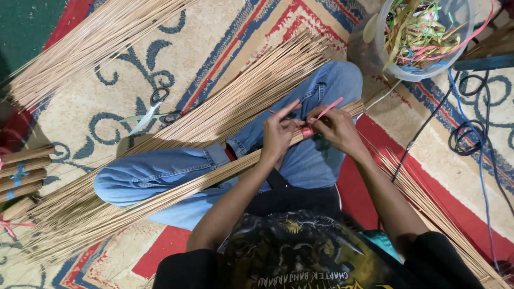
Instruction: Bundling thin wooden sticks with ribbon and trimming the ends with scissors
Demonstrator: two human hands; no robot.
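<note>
While my left hand point(278, 134) clamps the stick bundle point(176, 184) lying across my lap, my right hand point(334, 128) pinches the pink strip point(327, 109), which I should wrap snug and flat.

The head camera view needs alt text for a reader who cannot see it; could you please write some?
Seen from above, a seated person's left hand and right hand wrap a pink strip around a bundle of thin sticks lying across their jeans. More sticks, scissors and a tub of coloured strips sit on the patterned rug.
</note>
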